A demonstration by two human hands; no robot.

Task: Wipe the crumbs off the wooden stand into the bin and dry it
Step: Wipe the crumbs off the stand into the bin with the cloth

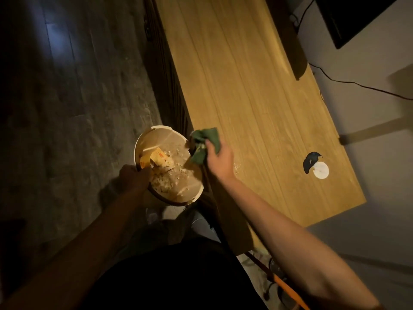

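two hands are busy at the near edge of the wooden stand [257, 104], a long pale board running away from the person beside a grey wall. the right hand [220, 158] has its fingers curled round a bunched green cloth [204, 143], gripping it right at the stand's edge, so that the cloth hangs partly over the board and partly over the bin [145, 142]. the bin is a round cream tub held just beside the stand, its rim tucked up against the board's dark side, tilted so its inside shows. the left hand [134, 176] is in shadow on the far side of the bin from the stand, closed over the rim and holding it. inside the bin lie pale crumbs [165, 180] and a crumpled yellow wrapper [156, 159]. a few light specks [237, 167] sit on the stand just past the right wrist. further along the stand from the cloth, toward the wall side, a white disc [321, 170] lies with a dark patch [309, 162] touching it. at the stand's far end a black screen [357, 16] hangs above, and a thin black cable [357, 85] trails down the wall beside it. the floor [67, 97] on the bin's side of the stand is dark grey planking.
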